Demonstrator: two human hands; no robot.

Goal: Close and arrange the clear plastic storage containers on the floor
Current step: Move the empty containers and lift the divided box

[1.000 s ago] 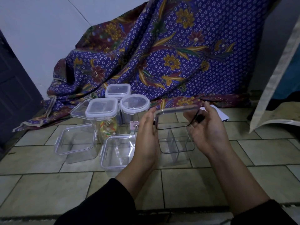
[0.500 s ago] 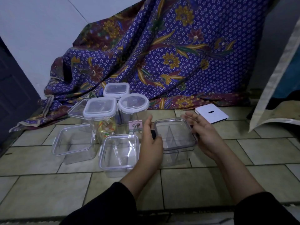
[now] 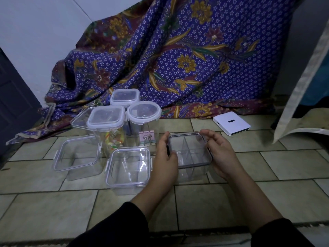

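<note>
Plastic lid (image 3: 189,146) rests on divided container (image 3: 193,172), left hand (image 3: 165,161) and right hand (image 3: 222,155) curled around its edges.

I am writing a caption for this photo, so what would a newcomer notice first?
First, the big purple floral cloth draped across the back. Then the left hand and right hand holding the sides of a lidded divided container on the tiled floor, at centre. Clear containers cluster to its left.
</note>
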